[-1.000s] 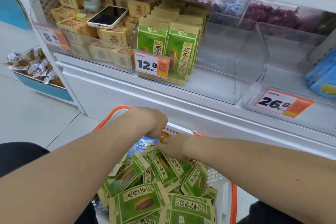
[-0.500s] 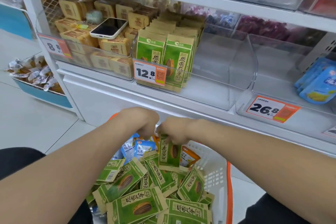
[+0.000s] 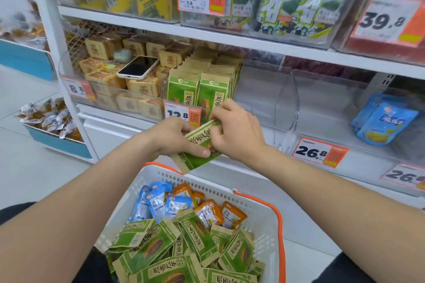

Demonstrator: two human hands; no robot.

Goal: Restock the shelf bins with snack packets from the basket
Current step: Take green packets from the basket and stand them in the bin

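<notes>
We pinch one green packet with left hand and right hand, above the basket far edge; it looks light and crinkly, so we hold its edges

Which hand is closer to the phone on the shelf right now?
Left. The left hand sits below and right of the phone, gripping a green packet; the right hand pinches the same packet farther right.
</notes>
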